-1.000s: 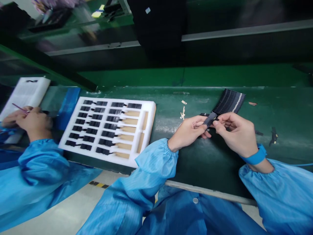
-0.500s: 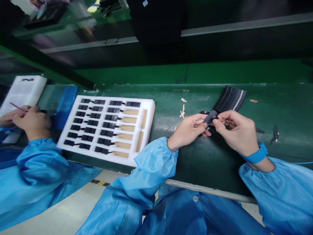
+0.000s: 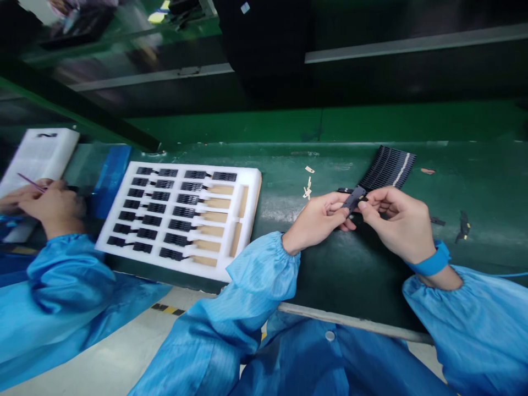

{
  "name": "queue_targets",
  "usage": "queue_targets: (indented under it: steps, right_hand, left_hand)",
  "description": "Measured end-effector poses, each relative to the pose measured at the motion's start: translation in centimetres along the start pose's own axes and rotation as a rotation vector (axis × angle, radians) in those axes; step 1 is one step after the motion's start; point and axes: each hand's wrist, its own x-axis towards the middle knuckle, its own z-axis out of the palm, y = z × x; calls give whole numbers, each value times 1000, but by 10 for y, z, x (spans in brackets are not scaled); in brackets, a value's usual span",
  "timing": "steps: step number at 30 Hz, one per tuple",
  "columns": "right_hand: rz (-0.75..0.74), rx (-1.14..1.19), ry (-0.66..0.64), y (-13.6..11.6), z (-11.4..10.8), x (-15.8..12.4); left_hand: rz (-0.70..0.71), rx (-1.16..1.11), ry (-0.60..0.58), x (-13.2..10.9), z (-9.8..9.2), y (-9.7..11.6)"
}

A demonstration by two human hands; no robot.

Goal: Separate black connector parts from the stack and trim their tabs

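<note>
Both my hands meet over the green bench on a small black flat part [image 3: 353, 198]. My left hand [image 3: 319, 219] pinches its lower end with thumb and fingers closed. From the right, my right hand [image 3: 398, 220] pinches the upper end; a blue wrist strap [image 3: 433, 263] circles that wrist. Just behind the hands lies a fanned stack of black strips [image 3: 388, 168]. To the left sits a white foam tray [image 3: 247, 220] with rows of black parts and several tan slots.
Small tan scraps [image 3: 308, 184] lie on the bench between tray and hands. Black bits [image 3: 462, 225] lie at the right. At far left a co-worker's hands [image 3: 45, 206] in blue sleeves hold a thin pink tool over another white tray [image 3: 39, 154].
</note>
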Motion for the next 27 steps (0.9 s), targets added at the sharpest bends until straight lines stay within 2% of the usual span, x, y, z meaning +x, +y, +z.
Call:
queue_targets:
  steps: [7,27]
  right_hand:
    - [39,102,-7,1,0,0]
    - [-21,26,-1,-2,1,0]
  left_hand:
    - [-2,-3,6,-1,1,1]
    - [6,-14,-1,1,1,-2]
